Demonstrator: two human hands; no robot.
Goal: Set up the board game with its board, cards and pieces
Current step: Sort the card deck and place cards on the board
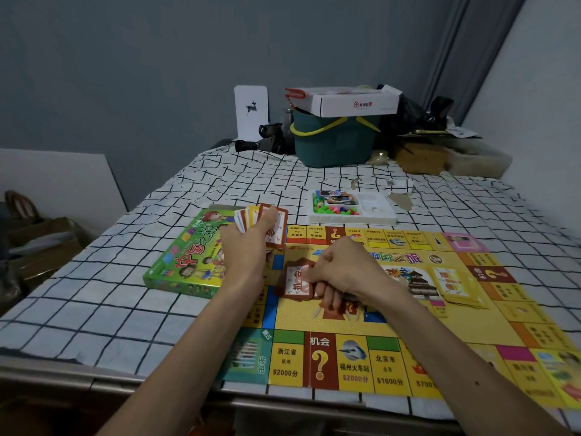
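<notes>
Board (408, 328) flat; left hand (248, 243) grips fanned cards (251, 215), right hand (342, 272) grips brown card stack (295, 281).

Green bucket (330, 143) under white carton (355, 103) — checked cloth (94, 294), deer card (251, 111).

Box lid (176, 262) blocks left; board centre (393, 313) seemingly free.

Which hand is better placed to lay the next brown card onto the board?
The right hand. It already rests low over the board, pinching the brown cards lying there. The left hand is raised beside the green box, occupied gripping a fanned stack of cards.
</notes>
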